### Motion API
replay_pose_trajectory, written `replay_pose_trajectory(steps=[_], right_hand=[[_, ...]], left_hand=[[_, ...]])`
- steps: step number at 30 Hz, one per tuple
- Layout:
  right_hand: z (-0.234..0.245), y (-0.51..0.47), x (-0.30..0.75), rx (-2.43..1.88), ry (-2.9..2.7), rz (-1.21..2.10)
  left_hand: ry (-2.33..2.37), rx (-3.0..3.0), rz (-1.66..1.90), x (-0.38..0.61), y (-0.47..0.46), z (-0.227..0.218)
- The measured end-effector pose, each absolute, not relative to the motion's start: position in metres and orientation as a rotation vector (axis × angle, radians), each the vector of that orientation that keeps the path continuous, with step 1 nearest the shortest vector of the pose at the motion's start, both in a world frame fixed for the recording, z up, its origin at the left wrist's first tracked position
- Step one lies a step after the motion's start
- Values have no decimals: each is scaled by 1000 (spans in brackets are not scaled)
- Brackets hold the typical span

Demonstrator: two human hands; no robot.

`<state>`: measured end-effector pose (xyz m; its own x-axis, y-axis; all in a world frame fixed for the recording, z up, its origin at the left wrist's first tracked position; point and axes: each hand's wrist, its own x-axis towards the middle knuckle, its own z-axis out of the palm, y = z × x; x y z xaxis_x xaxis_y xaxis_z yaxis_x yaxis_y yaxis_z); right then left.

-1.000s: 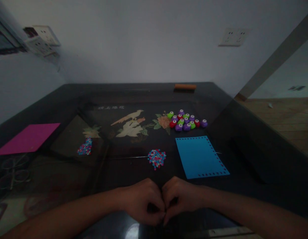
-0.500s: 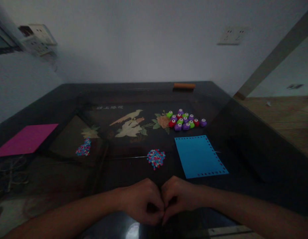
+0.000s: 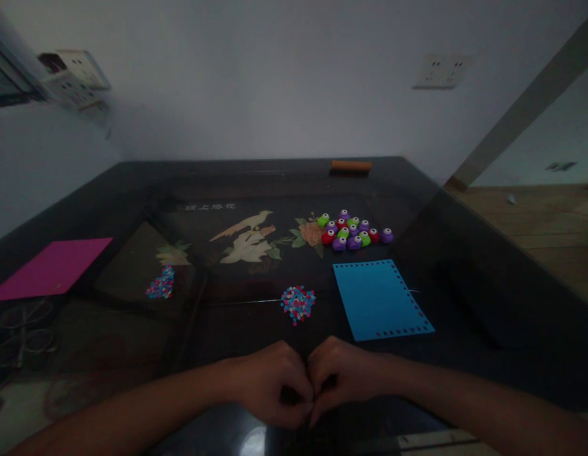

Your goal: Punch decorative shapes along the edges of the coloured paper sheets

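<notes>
Touching left hand (image 3: 276,385) to right hand (image 3: 345,373) at the near side of the table (image 3: 275,183), with each grip curled closed. Located just beyond the hands: a heap of small coloured pieces (image 3: 298,304), with a blue sheet (image 3: 381,299), dark-marked along three edges, lying to its right. Positioned farther back: a cluster of eyed figures (image 3: 353,230) beyond the blue sheet, then a brown cylinder (image 3: 351,166) near the far edge.

The tabletop (image 3: 256,183) is glossy, the blue sheet (image 3: 380,297) matt, probably paper.
</notes>
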<state>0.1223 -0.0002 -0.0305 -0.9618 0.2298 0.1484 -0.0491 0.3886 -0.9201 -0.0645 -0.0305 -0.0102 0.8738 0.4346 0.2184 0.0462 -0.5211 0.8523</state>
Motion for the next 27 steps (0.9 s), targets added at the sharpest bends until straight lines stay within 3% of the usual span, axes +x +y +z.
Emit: replay_pose_trajectory(steps=[27], right_hand=[[-30,-3,124,-161,-2507,1525]], left_hand=[[355,2074,509,-66,-32,-13]])
